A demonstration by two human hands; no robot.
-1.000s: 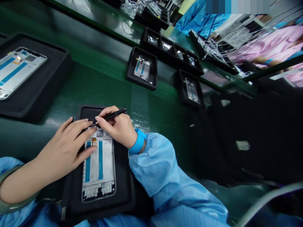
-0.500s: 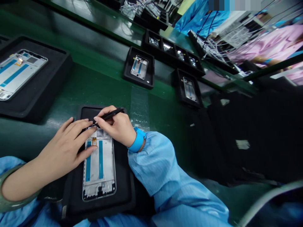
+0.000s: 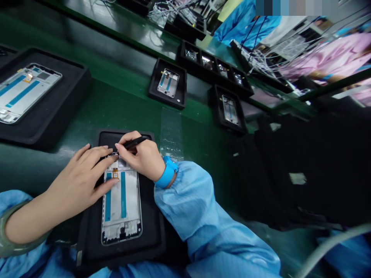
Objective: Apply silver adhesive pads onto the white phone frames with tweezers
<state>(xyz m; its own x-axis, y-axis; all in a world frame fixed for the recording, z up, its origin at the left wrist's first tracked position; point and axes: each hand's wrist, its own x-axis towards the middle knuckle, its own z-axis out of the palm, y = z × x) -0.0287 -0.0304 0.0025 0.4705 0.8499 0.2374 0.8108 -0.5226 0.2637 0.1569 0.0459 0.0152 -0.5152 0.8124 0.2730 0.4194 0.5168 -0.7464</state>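
Observation:
A silver phone mid-frame (image 3: 131, 197) with two blue strips and a small orange flex cable (image 3: 115, 173) lies in a black foam tray (image 3: 152, 231). My left hand (image 3: 78, 177) reaches over its upper left part, fingers stretched and apart. Its fingertips rest at the frame's top edge, and the thumb lies beside the flex cable. In the closed fingers of my right hand (image 3: 145, 157) is a slim black pen-shaped tool (image 3: 135, 142), slanted toward that same top edge. The tool's tip is hidden behind the fingers.
A larger-looking black tray (image 3: 66, 85) with another phone frame (image 3: 31, 92) stands at left. Farther back are two small trays (image 3: 181, 92) (image 3: 217, 112) with phone frames and a long tray (image 3: 214, 71) with several compartments. Black stacked material (image 3: 278, 162) fills the right. People in blue and pink stand beyond.
My right hand has shifted very slightly left, and the black tool lies a little flatter. My left hand and the phone frame stay practically where they were.

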